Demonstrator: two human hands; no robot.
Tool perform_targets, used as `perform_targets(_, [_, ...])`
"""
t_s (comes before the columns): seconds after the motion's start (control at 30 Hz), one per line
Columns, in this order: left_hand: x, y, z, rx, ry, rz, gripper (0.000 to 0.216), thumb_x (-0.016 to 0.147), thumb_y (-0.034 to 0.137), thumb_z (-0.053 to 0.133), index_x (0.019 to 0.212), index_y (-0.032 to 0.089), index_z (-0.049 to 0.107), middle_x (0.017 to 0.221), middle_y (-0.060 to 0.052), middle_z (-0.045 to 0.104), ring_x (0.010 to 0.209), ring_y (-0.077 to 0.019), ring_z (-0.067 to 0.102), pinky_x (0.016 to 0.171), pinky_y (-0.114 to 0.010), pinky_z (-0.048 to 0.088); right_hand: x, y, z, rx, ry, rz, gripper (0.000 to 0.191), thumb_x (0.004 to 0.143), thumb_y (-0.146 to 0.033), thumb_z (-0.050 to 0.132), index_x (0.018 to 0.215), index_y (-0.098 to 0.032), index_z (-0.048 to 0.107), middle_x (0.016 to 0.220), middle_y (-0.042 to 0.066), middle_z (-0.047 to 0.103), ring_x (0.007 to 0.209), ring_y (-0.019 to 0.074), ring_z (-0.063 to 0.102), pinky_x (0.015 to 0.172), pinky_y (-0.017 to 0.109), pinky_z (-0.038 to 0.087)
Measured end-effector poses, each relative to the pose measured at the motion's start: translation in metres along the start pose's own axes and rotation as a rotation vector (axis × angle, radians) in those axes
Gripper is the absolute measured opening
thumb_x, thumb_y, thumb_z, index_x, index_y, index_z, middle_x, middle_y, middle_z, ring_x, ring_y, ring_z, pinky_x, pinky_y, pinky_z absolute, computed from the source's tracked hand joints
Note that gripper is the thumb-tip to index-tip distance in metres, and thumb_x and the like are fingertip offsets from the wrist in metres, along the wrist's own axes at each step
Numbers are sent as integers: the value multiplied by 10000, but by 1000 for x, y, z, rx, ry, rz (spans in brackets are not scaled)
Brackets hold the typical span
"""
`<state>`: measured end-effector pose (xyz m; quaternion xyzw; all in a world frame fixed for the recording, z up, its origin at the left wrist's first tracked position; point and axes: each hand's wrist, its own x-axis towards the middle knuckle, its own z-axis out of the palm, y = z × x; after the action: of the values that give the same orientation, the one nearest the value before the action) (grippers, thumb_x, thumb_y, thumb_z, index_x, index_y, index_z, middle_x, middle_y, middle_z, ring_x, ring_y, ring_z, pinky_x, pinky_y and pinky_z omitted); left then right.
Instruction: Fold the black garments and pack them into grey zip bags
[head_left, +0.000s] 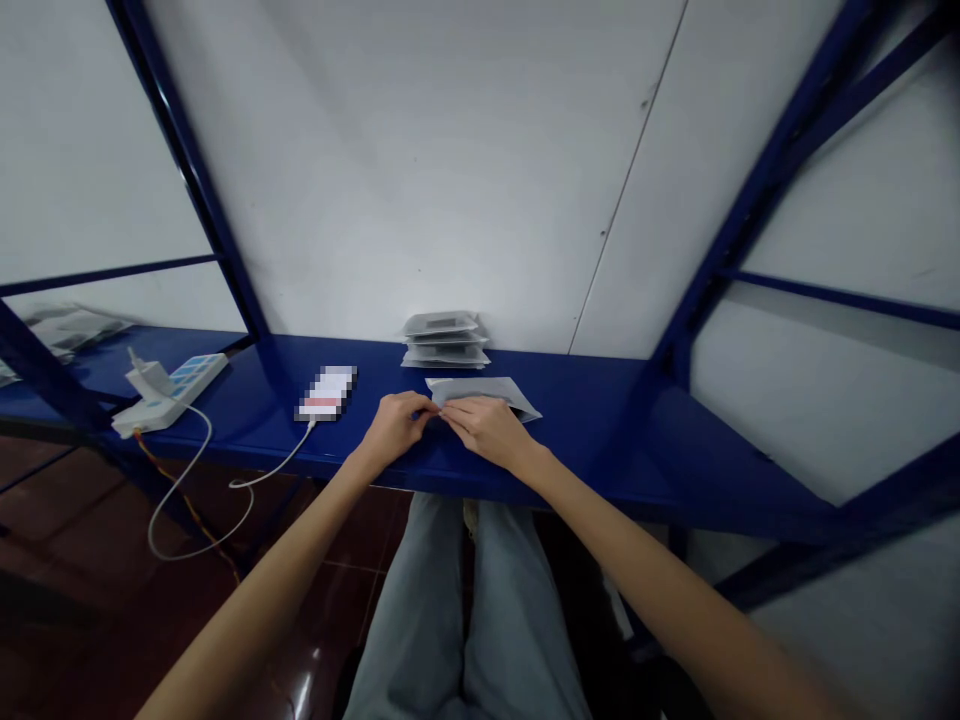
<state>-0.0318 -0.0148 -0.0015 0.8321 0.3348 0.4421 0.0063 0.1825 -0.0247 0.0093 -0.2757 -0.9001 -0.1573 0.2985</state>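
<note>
A flat, greyish translucent plastic bag (480, 386) lies on the blue shelf (592, 420) near its front edge, with something dark showing inside. My left hand (397, 425) pinches the bag's near left corner between thumb and fingers. Over the bag's near edge rests my right hand (487, 425), its fingers pressed together and pointing left so that the tips meet those of my left hand. The near part of the bag is hidden under my right hand. Just behind it, against the wall, stands a stack of similar packed bags (445, 340).
A phone (327, 393) with a blurred screen lies on the left, its white charging cable (202, 450) looping over the front edge to a power strip (176, 390). Blue metal posts (720, 220) frame both sides. More bags (71, 328) lie on the far-left shelf.
</note>
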Motion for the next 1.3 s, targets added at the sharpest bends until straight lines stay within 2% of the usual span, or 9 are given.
perform_targets(0.23, [1, 2, -1, 196, 78, -62, 267, 703, -37, 506, 706, 207, 615, 733, -25, 692, 721, -186, 658, 676, -282, 471, -14, 11, -6, -73, -32, -26, 246, 1021, -210, 517, 1075, -194, 756, 1125, 100, 776, 1049, 246, 719, 938, 390, 563])
perform_targets(0.4, [2, 5, -7, 316, 196, -197, 279, 635, -53, 487, 672, 224, 489, 695, -4, 612, 674, -179, 584, 601, -270, 367, -37, 29, -35, -135, -70, 33, 300, 1035, -245, 470, 1140, -217, 749, 1201, 86, 761, 1113, 263, 700, 921, 405, 562])
perform_targets(0.6, [1, 9, -7, 301, 216, -237, 280, 684, -50, 487, 708, 226, 452, 730, 3, 584, 664, -166, 560, 597, -264, 333, -69, 47, -69, -259, -86, 130, 294, 1032, -261, 473, 1109, -224, 754, 1185, 74, 769, 994, 251, 726, 857, 374, 553])
perform_targets(0.73, [1, 10, -8, 193, 156, -184, 271, 705, -46, 458, 730, 224, 458, 752, 4, 578, 688, -163, 569, 629, -259, 373, -78, 51, -71, -240, -53, 155, 281, 1029, -252, 477, 1122, -228, 742, 1144, 72, 777, 1015, 254, 721, 863, 377, 555])
perform_targets(0.87, [0, 14, -10, -22, 2, -41, 275, 710, -50, 429, 758, 217, 478, 816, -1, 611, 747, -152, 597, 702, -254, 441, -74, 50, -64, -170, -66, 119, 378, 1000, -256, 529, 1365, -233, 622, 1345, 88, 686, 1206, 283, 648, 1012, 447, 527])
perform_targets(1.0, [1, 17, -10, -114, -86, -9, 223, 800, -5, 476, 805, 209, 540, 865, -7, 650, 781, -149, 619, 701, -254, 460, -70, 55, -60, -185, -176, 82, 379, 982, -197, 516, 1333, -247, 650, 1268, 88, 725, 1098, 273, 692, 889, 401, 573])
perform_targets(1.13, [3, 10, -7, -77, -27, -102, 124, 928, 130, 531, 956, 214, 618, 930, -21, 685, 821, -160, 651, 691, -260, 488, -89, 83, -70, -310, -232, 160, 362, 970, -187, 502, 1270, -233, 700, 1208, 98, 751, 1018, 273, 706, 768, 369, 580])
perform_targets(1.2, [3, 5, -3, -30, -22, -131, 143, 936, 135, 530, 1004, 215, 627, 945, -27, 692, 822, -167, 660, 722, -277, 508, -106, 108, -77, -349, -238, 276, 363, 943, -192, 521, 1239, -249, 723, 1207, 97, 755, 1024, 278, 708, 758, 367, 581])
perform_targets(1.3, [4, 1, 3, 94, -105, -100, 182, 940, 108, 506, 1004, 212, 641, 955, -43, 692, 851, -190, 652, 775, -309, 514, -126, 153, -86, -437, -291, 523, 373, 911, -209, 540, 1223, -248, 741, 1203, 111, 756, 1035, 315, 716, 731, 390, 582])
